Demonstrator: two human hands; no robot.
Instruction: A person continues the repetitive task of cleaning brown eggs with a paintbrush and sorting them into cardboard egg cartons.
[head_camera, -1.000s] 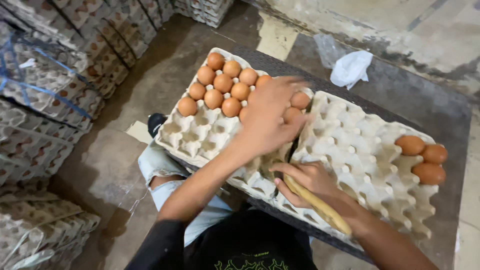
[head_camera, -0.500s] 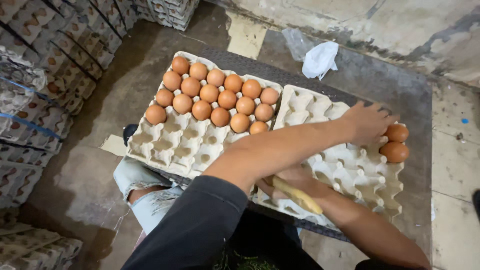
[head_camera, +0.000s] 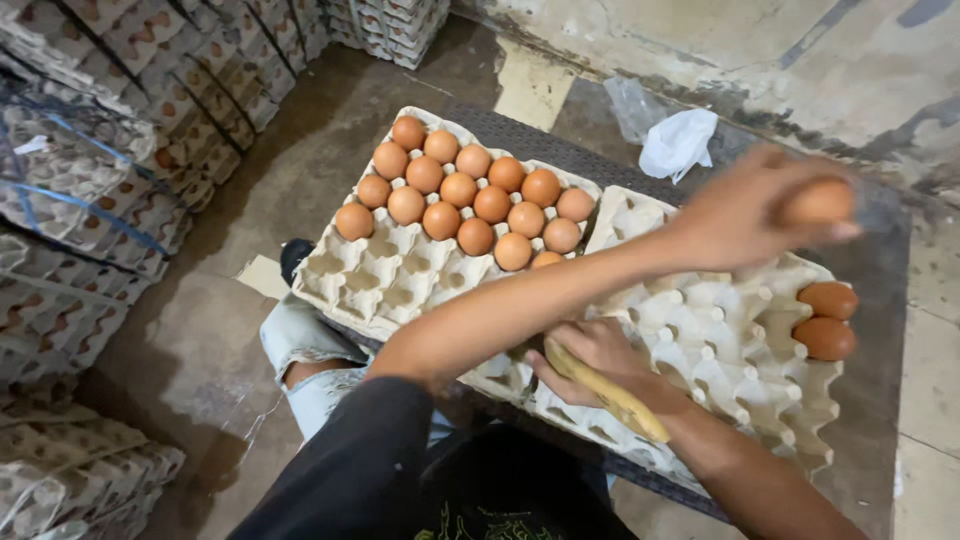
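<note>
My left hand (head_camera: 745, 212) reaches across to the right and is shut on a brown egg (head_camera: 818, 200), held above the far right part of a grey pulp egg tray (head_camera: 715, 335); the hand is blurred. Two more brown eggs (head_camera: 828, 318) sit at that tray's right edge. A second pulp tray (head_camera: 355, 285) to the left holds several brown eggs (head_camera: 475, 195) in its far rows. At the near edge between the trays, my right hand (head_camera: 590, 352) grips a yellowish stick-like object (head_camera: 610, 392).
Tall stacks of filled egg trays (head_camera: 90, 180) line the left side, with more at the back (head_camera: 385, 25). A white plastic bag (head_camera: 678, 142) lies beyond the trays on the dark table top (head_camera: 880, 420). My jeans-clad knee (head_camera: 305, 350) is below the left tray.
My left hand left the left tray, swung right across the right tray, and now holds an egg raised above it. My right hand stayed put with the yellowish object.
</note>
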